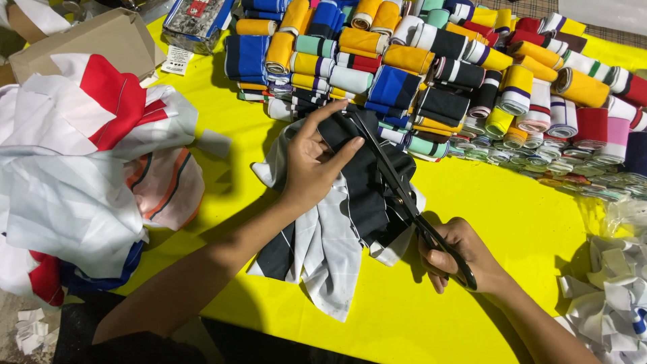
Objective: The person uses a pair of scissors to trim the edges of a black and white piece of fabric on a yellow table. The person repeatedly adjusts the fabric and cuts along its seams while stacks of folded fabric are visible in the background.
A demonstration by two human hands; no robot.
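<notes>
A black and white fabric piece [337, 222] lies on the yellow table [526, 216]. My left hand [311, 165] presses flat on the black part of it, fingers spread. My right hand [458, 259] grips the handles of long black scissors [397, 189]. The blades run up and left along the black cloth, their tip near my left fingertips.
Many rolled and folded striped knit bands [458, 61] in several colours are stacked across the far side. A heap of white, red and blue cloth [81, 175] sits at left, a cardboard box [81, 44] behind it. White fabric scraps [610, 303] lie at right.
</notes>
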